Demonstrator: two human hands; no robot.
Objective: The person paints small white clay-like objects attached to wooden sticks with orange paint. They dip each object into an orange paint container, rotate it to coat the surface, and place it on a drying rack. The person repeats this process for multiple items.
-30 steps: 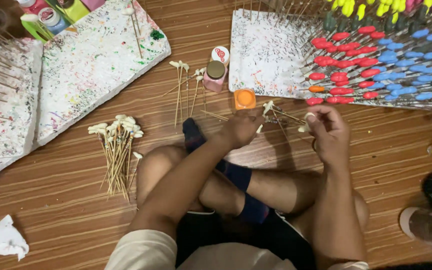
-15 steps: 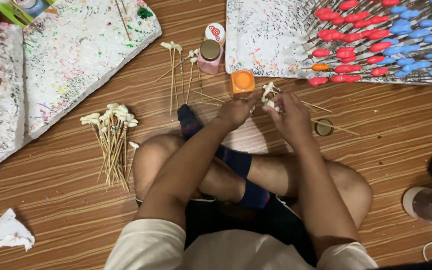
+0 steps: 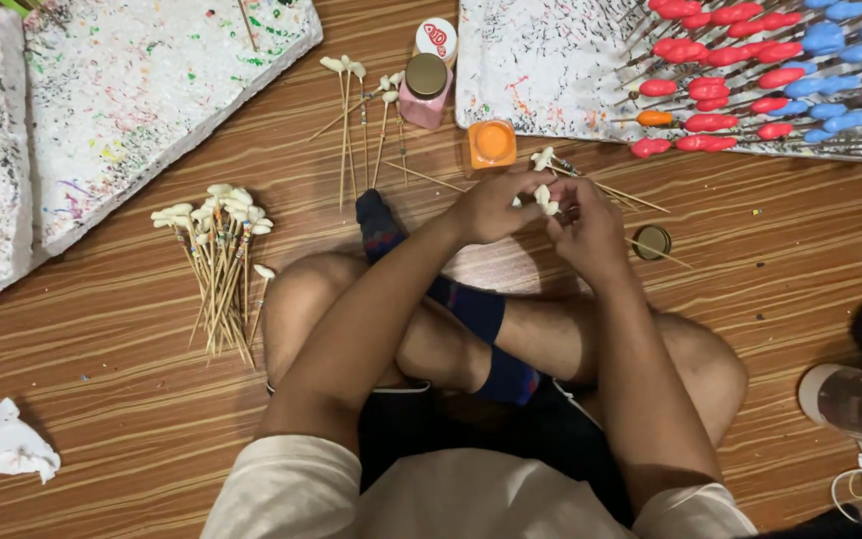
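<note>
Hands meet above crossed legs: left hand (image 3: pixel 491 205) and right hand (image 3: pixel 589 225) both pinch white-tipped sticks (image 3: pixel 543 192). Foam board (image 3: pixel 541 60) with red and blue tipped sticks beyond. Stick bundle (image 3: pixel 219 265) on floor, left. Orange paint pot (image 3: pixel 492 143) just ahead of hands.

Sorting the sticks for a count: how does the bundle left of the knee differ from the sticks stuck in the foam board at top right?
The bundle of sticks lies flat on the wooden floor; the painted sticks stand stuck in the white foam board. The bundle's tips are cream and unpainted; the board's are red and blue, with one orange. The bundle is heaped loosely, while the board's sticks sit in rows. Both are thin wooden sticks with small shaped tips.
</note>
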